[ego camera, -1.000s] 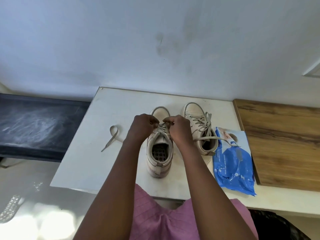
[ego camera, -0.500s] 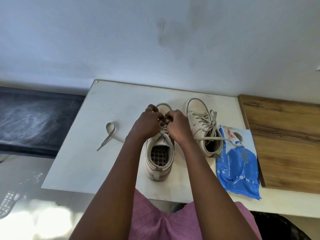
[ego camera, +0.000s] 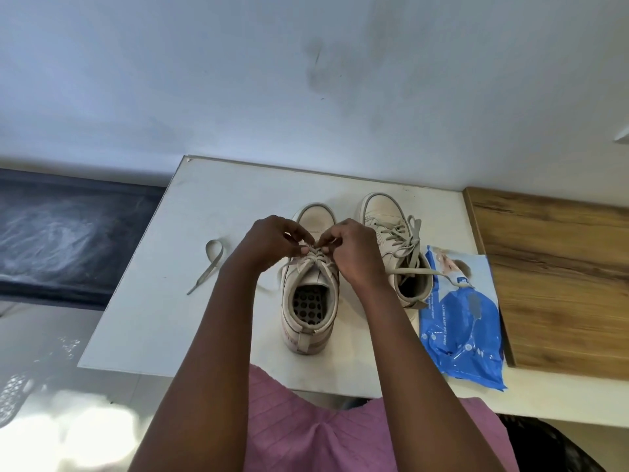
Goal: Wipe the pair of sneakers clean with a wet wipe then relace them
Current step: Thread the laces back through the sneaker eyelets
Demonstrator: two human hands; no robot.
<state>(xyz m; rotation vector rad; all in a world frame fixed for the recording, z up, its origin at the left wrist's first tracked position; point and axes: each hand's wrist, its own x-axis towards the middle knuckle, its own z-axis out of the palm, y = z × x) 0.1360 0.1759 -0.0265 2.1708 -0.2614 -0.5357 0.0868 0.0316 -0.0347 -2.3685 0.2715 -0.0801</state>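
Two beige sneakers stand side by side on a white table (ego camera: 163, 301), toes pointing away from me. Over the left sneaker (ego camera: 308, 301), my left hand (ego camera: 269, 243) and my right hand (ego camera: 354, 253) both pinch its grey lace (ego camera: 311, 258) near the upper eyelets. One end of this lace trails off to the left across the table. The right sneaker (ego camera: 391, 240) is laced, with its loose ends lying toward the blue wet-wipe pack (ego camera: 463, 328) at the right.
A wooden board (ego camera: 558, 277) adjoins the table on the right. A dark panel (ego camera: 68, 233) lies to the left, below table level. A white wall rises behind the table. My pink garment shows at the bottom, against the table's near edge.
Both hands stayed on the left sneaker's lace and shifted slightly; the fingers now pinch the lace more visibly at the upper eyelets. The camera view drifted.
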